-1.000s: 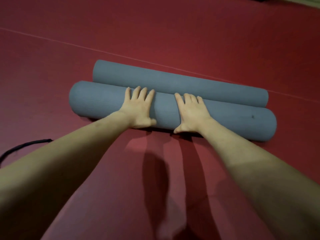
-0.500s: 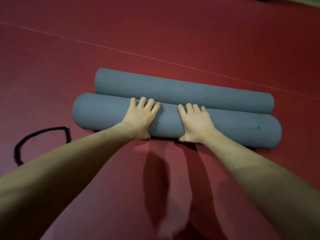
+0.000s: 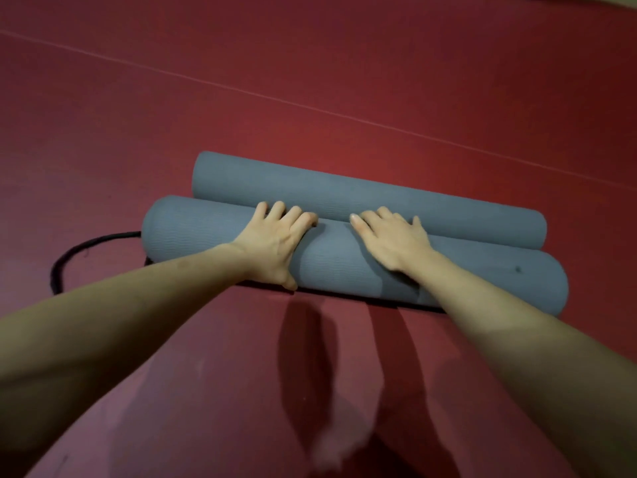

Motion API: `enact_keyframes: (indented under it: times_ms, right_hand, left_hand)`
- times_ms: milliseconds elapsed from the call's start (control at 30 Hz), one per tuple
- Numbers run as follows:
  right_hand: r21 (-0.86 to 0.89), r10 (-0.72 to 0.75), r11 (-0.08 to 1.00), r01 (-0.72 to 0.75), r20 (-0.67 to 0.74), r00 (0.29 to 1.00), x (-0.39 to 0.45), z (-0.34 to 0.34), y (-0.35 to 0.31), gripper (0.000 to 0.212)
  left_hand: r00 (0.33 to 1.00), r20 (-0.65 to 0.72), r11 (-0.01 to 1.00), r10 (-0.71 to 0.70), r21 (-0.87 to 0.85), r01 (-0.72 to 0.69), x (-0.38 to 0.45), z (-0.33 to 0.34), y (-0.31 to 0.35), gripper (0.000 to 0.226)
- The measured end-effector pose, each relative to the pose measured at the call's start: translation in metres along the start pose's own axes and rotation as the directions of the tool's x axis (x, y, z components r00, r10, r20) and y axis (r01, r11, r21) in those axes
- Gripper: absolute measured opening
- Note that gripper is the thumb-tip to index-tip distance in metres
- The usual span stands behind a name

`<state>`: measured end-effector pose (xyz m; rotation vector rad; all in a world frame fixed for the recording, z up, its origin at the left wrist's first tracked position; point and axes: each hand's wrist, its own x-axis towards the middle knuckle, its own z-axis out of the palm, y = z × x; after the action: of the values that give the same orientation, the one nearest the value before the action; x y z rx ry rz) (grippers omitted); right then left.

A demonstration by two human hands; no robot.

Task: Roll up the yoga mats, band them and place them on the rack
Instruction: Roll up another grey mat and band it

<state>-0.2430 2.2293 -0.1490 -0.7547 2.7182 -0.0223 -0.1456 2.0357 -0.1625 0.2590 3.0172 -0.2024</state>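
Two rolled grey-blue yoga mats lie side by side on the red floor. The thicker near roll (image 3: 344, 263) touches the thinner far roll (image 3: 362, 198) behind it. My left hand (image 3: 275, 241) lies flat on top of the near roll, fingers spread toward the seam between the rolls. My right hand (image 3: 393, 236) rests palm down on the same roll, a little to the right. Neither hand grips anything. A black band (image 3: 69, 253) lies on the floor, curving out from under the near roll's left end.
The red floor (image 3: 310, 81) stretches all around, with a thin pale line (image 3: 241, 91) running diagonally behind the mats. Shadows of my arms fall on the floor in front of the near roll. No rack is in view.
The view has tilted down, so the mats sit lower in the frame. The black band has come into view and now reaches under the near roll. My hands have spread slightly apart.
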Motion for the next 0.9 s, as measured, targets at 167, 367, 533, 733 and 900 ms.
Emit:
enact_keyframes:
  times_ms: [167,367,533,733,900]
  right_hand:
    - [-0.017,0.12,0.992,-0.122,-0.103,0.987,0.031,0.001,-0.003,0.054]
    - [0.138,0.315,0.944,-0.299,-0.111,0.943,0.056,-0.007,-0.008,0.055]
    - [0.144,0.241,0.967,-0.211,-0.237,0.941,0.064,-0.001,-0.003,0.057]
    - [0.081,0.198,0.98,-0.184,-0.227,0.954,0.077,-0.002,-0.001,0.062]
    - [0.045,0.145,0.989,-0.139,-0.232,0.962,0.077,-0.002,-0.002,0.064]
  left_hand:
    - [0.994,-0.101,0.981,-0.048,-0.19,0.028,0.003,0.007,-0.016,0.107]
    - [0.986,-0.153,0.963,-0.066,-0.268,0.023,0.011,0.01,-0.032,0.077]
    - [0.953,-0.213,0.941,-0.217,-0.305,0.147,0.019,0.024,-0.019,0.067]
    - [0.909,-0.169,0.879,-0.381,-0.37,0.3,0.046,0.019,-0.011,0.045]
    - [0.915,-0.003,0.85,-0.403,-0.371,0.374,0.088,0.009,-0.027,0.043]
